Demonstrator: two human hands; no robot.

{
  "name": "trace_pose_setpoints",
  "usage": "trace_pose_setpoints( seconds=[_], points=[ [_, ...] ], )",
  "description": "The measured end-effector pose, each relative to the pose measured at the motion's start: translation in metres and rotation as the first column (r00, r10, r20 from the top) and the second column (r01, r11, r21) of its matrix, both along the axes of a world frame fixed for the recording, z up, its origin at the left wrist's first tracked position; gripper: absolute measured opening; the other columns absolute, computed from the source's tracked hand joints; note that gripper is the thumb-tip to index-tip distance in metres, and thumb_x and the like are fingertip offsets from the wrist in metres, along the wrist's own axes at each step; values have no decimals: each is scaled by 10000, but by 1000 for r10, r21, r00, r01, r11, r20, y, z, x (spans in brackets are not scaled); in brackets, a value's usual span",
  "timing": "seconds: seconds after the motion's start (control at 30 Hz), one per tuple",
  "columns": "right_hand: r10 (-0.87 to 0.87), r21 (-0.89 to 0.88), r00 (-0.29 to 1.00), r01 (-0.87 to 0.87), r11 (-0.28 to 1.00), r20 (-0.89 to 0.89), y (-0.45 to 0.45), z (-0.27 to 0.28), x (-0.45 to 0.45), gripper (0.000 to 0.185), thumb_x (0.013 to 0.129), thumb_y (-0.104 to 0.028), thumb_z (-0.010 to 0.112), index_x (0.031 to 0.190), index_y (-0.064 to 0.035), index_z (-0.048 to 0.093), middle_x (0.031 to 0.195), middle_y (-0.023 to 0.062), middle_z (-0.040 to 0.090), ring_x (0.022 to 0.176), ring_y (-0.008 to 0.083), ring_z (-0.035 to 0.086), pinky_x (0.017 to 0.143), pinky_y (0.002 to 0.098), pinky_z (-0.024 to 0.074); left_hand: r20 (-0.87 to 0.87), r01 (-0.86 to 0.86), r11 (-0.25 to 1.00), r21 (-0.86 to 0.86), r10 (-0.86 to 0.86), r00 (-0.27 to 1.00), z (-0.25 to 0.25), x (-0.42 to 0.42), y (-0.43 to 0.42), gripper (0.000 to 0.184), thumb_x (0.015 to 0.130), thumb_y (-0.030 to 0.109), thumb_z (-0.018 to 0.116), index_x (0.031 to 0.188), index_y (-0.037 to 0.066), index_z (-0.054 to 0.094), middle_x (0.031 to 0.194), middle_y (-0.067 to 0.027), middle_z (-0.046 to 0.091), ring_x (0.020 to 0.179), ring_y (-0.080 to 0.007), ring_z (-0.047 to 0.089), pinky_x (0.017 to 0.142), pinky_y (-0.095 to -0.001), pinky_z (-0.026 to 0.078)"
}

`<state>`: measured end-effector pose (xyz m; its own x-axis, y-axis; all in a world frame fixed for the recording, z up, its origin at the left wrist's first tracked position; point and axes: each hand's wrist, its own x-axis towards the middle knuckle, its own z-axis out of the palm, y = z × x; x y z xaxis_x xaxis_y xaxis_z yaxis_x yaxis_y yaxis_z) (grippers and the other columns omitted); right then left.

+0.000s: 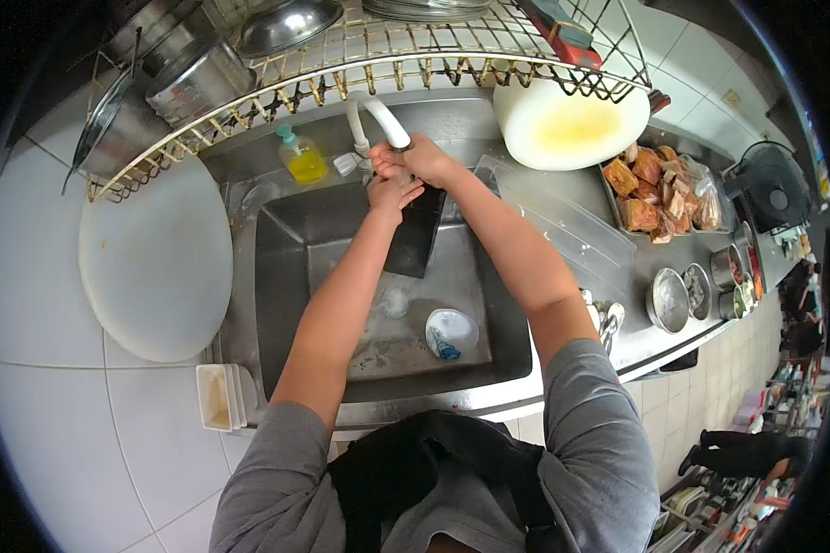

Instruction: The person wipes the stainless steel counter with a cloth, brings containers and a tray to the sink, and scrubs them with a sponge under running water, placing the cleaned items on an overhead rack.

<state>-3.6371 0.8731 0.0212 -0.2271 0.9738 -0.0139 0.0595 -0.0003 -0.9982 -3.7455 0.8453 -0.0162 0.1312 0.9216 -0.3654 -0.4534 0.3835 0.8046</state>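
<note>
Both of my hands are close together under the white faucet (385, 122) at the back of the metal sink (341, 364). My left hand (394, 194) is palm up with its fingers apart, and I make out nothing held in it. Just above and to the right, my right hand (418, 161) is bent near the faucet's mouth; its fingers partly overlap and whether they hold anything is unclear. Below the hands a dark flat panel (415, 241) leans in the sink. A white bowl (453, 334) with something blue inside rests on the sink bottom.
A wire rack (360, 72) with metal pots hangs above. A soap bottle (302, 158) stands behind the sink. Round white boards (155, 263) lean at both sides. On the right are a tray of meat pieces (659, 189), metal bowls (668, 300) and, farther off, a person (747, 453).
</note>
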Motion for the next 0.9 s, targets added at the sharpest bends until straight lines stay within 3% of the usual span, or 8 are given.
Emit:
trace_pose_setpoints(
  seconds=[0.03,0.07,0.17,0.23,0.33,0.53,0.7,0.9],
  points=[
    [-21,-4,1000,21,1000,4,6,-12,2,192,871,-80,613,1000,51,667,897,114,685,709,142,638,678,273,526,-11,-24,1000,-7,24,1000,-2,0,2,227,969,60,426,1154,-71,416,1102,-201,585,949,-309,658,794,-407,599],
    [-222,219,900,147,964,374,12,-29,1,217,841,-104,562,996,-9,679,898,243,672,802,362,672,712,404,533,-22,-52,999,-15,51,998,-4,-1,3,233,959,47,450,1154,-76,414,1089,-199,589,953,-306,656,793,-399,600],
    [-632,698,591,155,699,501,-19,-30,1,261,850,-227,567,1011,-54,677,929,233,661,877,398,642,763,442,518,-157,-98,989,111,114,981,-4,-1,-6,271,933,26,507,1149,-120,433,1071,-206,600,924,-279,655,767,-342,599],
    [-432,436,565,138,889,703,-23,-36,11,312,868,-312,539,1002,-65,677,927,210,668,892,380,643,784,460,508,-260,-80,948,309,165,951,-25,0,-8,285,929,21,511,1147,-149,440,1076,-206,599,894,-265,656,749,-318,598],
    [-286,268,534,113,957,795,-20,-44,16,393,901,-404,478,1003,-83,680,932,197,671,899,374,642,799,464,502,-722,251,705,663,515,462,-40,0,-31,442,813,-18,597,1235,-30,464,1220,-266,480,1171,-405,440,983,-479,363],
    [-335,287,607,178,941,721,-32,-41,16,399,918,-429,459,958,-99,679,874,195,668,850,391,638,770,483,498,-878,595,707,382,479,-5,-30,4,-89,524,989,333,400,1428,58,325,1509,-135,259,1433,-280,138,1137,-532,64],
    [-390,352,559,179,919,732,-33,-52,9,400,927,-430,457,959,-99,680,835,201,666,817,389,644,760,490,502,-834,270,789,551,523,174,-36,-26,-42,461,975,296,413,1334,6,421,1465,-191,303,1390,-402,184,1108,-554,186],
    [-380,293,643,243,925,665,-39,-37,-9,271,860,-319,564,961,-114,710,871,240,657,824,399,640,736,455,505,-802,324,747,580,593,69,-17,-30,-35,395,880,153,567,1220,-36,500,1349,-225,371,1240,-415,394,1037,-507,328]
  ],
)
